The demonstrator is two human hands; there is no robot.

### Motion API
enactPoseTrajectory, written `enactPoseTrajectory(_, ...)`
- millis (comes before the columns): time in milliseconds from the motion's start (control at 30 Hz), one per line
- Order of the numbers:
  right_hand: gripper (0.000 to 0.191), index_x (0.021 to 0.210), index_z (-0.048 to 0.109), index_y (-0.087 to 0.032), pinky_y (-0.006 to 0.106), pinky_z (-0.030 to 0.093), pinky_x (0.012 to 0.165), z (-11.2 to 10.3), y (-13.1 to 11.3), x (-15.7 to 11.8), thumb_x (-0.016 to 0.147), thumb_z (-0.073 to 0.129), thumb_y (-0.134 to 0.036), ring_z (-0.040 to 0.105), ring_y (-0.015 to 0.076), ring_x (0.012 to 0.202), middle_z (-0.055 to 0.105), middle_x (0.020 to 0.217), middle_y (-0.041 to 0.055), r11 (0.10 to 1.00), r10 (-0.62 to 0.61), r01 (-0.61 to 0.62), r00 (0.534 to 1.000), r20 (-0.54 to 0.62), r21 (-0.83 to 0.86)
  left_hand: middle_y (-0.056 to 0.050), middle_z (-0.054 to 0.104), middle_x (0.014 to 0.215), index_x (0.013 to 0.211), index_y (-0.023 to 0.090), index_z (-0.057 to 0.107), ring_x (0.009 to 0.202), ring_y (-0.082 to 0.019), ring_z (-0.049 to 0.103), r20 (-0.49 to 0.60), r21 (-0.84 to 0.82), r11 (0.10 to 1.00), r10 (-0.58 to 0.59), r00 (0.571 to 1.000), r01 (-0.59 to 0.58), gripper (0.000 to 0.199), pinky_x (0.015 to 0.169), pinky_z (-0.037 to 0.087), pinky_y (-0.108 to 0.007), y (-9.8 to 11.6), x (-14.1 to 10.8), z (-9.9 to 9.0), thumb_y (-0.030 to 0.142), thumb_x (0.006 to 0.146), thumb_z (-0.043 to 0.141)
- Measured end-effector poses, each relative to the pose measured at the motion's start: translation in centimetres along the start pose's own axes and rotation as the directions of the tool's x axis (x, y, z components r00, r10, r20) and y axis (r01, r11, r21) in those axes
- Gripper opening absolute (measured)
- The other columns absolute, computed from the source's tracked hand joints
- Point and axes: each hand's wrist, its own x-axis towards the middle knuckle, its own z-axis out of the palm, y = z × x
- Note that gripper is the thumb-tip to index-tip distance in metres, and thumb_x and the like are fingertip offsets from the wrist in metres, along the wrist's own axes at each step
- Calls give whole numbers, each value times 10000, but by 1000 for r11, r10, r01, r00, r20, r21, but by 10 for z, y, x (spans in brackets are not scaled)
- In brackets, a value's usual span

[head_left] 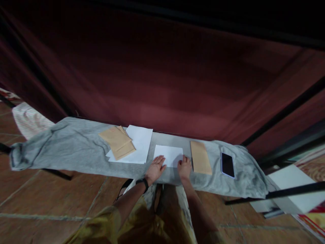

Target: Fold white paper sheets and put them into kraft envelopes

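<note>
In front of me a white sheet of paper (169, 154) lies on the grey cloth, about half the size of the sheets to its left. My left hand (155, 169) rests on its lower left corner, fingers stretched out flat. At the right edge of the paper is my right hand (184, 166), its fingers lying down slightly bent and the thumb apart. Just right of that hand lies a brown envelope (201, 157). More brown envelopes (119, 140) overlap on top of larger white sheets (142, 142) to the left.
A grey cloth (81, 149) covers the narrow bench. Toward its right end lies a phone (228, 165) with a dark screen. A dark red curtain (162, 84) hangs behind the bench. White boxes (297, 186) stand at the far right, and black frame bars (291, 190) run beside them.
</note>
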Motion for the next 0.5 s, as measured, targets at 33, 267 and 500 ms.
enactPoseTrajectory(33,449,1354,597,-119,386,457,962,-3,0,1,945,425,-185,620,308,1161,652,1230,200,1000,12,-11,1000,23,-19,-126,541,1523,1392,167,581,1439,-244,473,0,-11,1000,4,1000,-4,429,1223,363,-459,0,-2,0,331,1009,473)
enactPoseTrajectory(267,326,1180,654,-96,346,499,861,-13,-1,2,898,517,-188,685,295,1037,685,1114,203,997,57,-53,996,67,-63,-142,546,1515,1391,123,581,1454,-246,452,18,-2,999,33,999,-33,432,1229,352,-456,0,-13,-6,253,1014,416)
enactPoseTrajectory(500,266,1062,684,-120,322,511,831,-15,5,1,858,517,-159,713,278,985,749,978,165,998,58,-56,994,96,-18,-113,554,1513,1390,170,589,1444,-234,469,-12,-26,999,32,999,-32,424,1221,372,-466,-4,-17,-2,248,1001,437)
